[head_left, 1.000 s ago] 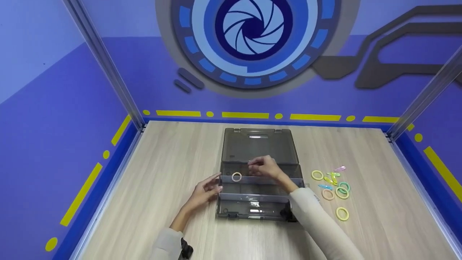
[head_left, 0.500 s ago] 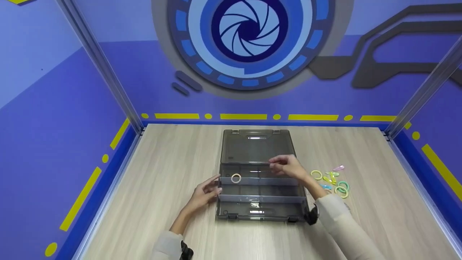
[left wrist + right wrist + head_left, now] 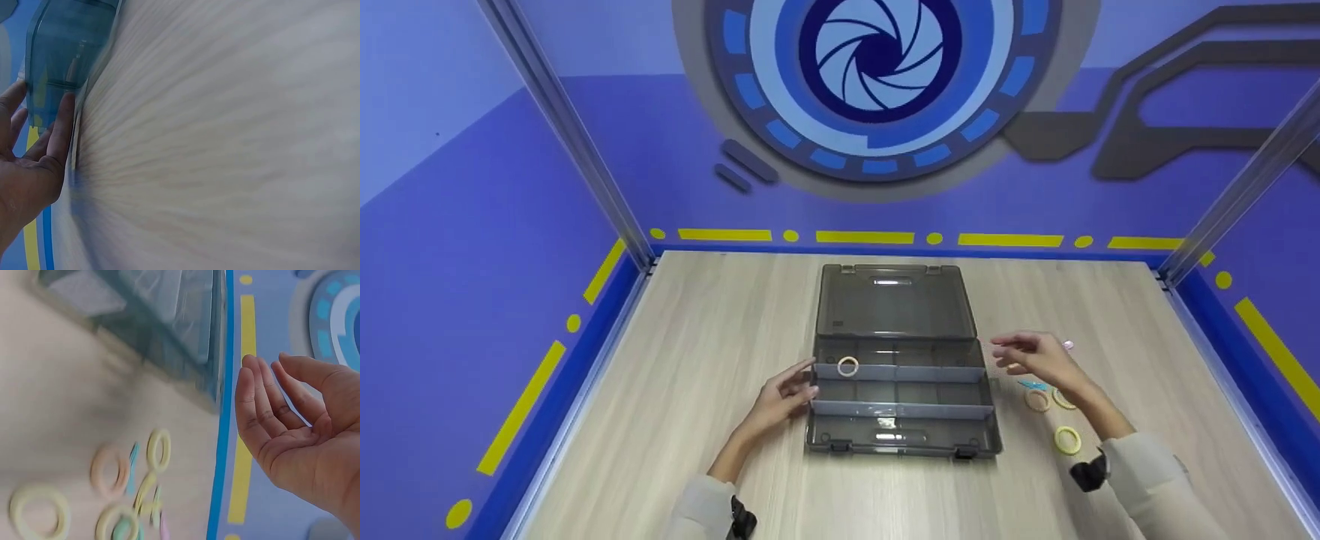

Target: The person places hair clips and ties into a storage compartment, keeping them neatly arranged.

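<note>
"Head view?"
"My left hand (image 3: 776, 401) touches the box (image 3: 904, 450); a ring (image 3: 840, 367) sits at its rear divider (image 3: 937, 373)."
"Left wrist?"
"My fingers (image 3: 63, 121) lie straight against it."
"Right wrist?"
"My right hand (image 3: 301, 450) hangs empty, relaxed, near rings (image 3: 96, 472)."

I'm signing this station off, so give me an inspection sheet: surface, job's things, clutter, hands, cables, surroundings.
Surface: light wood-grain table.
Job's things: open see-through grey box; pale ring at its rear divider, left part; loose rings and clips on the table, right of the box.
Clutter: nothing seen beyond those.
Hands: left hand at the box's left side, fingers extended; right hand raised right of the box, nothing seen in it.
Cables: nothing seen.
Surroundings: blue-purple panels, metal posts.
</note>
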### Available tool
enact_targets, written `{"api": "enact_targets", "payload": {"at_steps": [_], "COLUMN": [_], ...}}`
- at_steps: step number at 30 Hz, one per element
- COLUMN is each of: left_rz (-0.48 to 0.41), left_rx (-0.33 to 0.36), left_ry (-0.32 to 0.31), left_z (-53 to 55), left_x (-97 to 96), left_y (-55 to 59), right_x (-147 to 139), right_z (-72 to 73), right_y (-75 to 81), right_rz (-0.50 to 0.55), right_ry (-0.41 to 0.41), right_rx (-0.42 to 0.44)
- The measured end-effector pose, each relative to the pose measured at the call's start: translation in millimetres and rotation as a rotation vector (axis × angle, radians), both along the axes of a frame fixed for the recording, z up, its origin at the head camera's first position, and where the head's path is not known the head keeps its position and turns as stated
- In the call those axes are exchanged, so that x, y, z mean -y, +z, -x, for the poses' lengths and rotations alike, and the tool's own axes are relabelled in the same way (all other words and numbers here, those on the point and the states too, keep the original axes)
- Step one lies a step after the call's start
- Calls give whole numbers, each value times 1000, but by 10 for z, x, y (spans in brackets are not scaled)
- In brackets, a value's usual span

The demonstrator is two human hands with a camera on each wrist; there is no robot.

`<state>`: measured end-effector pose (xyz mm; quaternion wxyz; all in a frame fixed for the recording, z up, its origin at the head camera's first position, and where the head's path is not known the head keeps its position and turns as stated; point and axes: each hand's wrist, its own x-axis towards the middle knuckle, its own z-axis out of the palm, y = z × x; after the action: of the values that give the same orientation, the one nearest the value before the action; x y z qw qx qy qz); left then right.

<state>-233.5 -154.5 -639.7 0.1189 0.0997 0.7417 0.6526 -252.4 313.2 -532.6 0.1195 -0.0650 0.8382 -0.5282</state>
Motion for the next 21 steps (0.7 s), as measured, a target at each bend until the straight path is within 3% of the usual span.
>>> {"api": "enact_targets", "payload": {"at_steps": [12, 21], "left_rz": [-4, -29], "left_rx": [16, 26], "left_ry": [6, 15], "left_z": [-3, -4], "left_x": [-18, -19], "left_y": [-1, 15], "right_x": [-696, -989], "right_z": [-322, -495], "right_y": [-84, -271], "right_rz": [28, 64], "right_ry": [-58, -103], "right_rx": [21, 107]}}
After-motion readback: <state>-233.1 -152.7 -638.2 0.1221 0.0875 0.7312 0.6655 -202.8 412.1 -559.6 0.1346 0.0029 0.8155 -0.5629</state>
